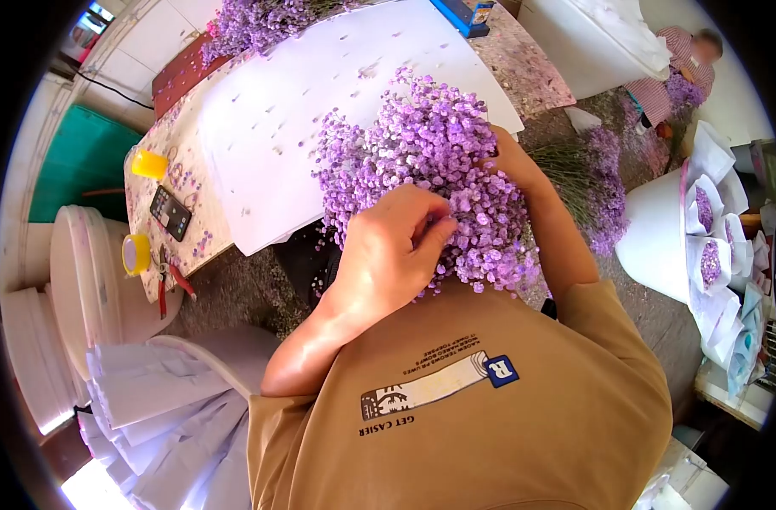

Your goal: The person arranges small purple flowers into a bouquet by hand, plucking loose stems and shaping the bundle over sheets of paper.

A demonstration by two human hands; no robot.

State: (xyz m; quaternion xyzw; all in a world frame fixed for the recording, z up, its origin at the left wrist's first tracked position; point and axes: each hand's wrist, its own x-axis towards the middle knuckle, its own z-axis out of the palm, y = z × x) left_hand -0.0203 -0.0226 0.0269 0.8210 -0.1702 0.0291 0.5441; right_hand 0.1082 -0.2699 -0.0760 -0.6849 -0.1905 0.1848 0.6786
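Observation:
A full bunch of purple baby's breath [413, 144] is held in front of my chest, over the near edge of the table. My right hand [508, 159] is closed around the far right side of the bunch, its fingers partly hidden among the blossoms. Over the front of the flowers, my left hand [398, 246] has its fingers curled and the thumb close to the index finger. Whatever lies in that pinch is too small to make out. Beneath the bunch, a large white paper sheet [269, 144] covers much of the table, dotted with fallen petals.
Yellow tape rolls [136, 254], a phone [170, 212] and red-handled pliers [176, 278] lie at the table's left edge. More purple flowers [256, 30] rest at the back. White buckets [660, 229] with wrapped bunches stand right. Another person [689, 64] sits far right.

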